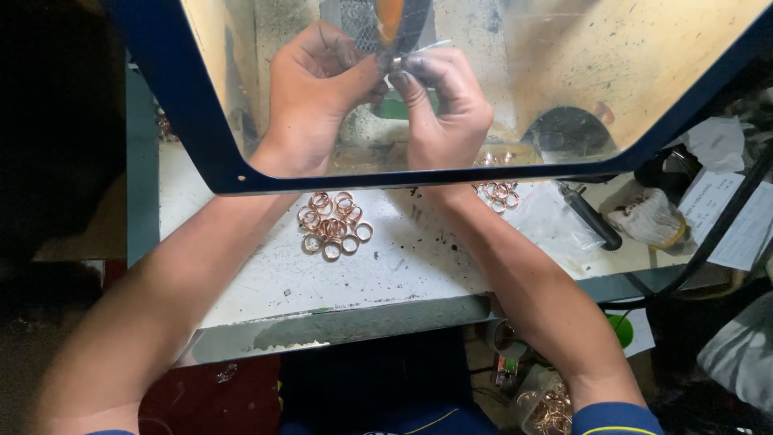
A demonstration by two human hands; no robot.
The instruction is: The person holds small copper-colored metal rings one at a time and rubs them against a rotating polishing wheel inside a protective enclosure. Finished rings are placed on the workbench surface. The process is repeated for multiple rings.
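Blue-framed and dusty, the clear shield (564,72) fills the top of your view, and both your hands are working behind it. Below it runs the pale, scuffed bench top (419,266), with a heap of copper-coloured rings (332,225) lying loose near your left forearm and a smaller cluster (499,193) just by your right wrist, partly under the shield's lower edge. Off to the right rest a dark-handled tool (592,217) and a crumpled work glove (652,217), both well apart from your hands.

Now the hands. Your left hand (310,97) is curled in, fingers closed toward the middle; your right hand (447,105) mirrors it, thumb and forefinger pinched. Between the two sets of fingertips sits one small ring (396,63), gripped from both sides and held up right under the orange-and-dark wheel (394,20) at the top of the frame. Whether ring and wheel are actually touching, I cannot tell through the haze.

My read: you are at the finishing stage on this single piece, presenting it to the wheel. What comes next probably calls for a small turn of the ring between your fingertips to bring a fresh face up, with the pinch kept firm so it doesn't get snatched away.
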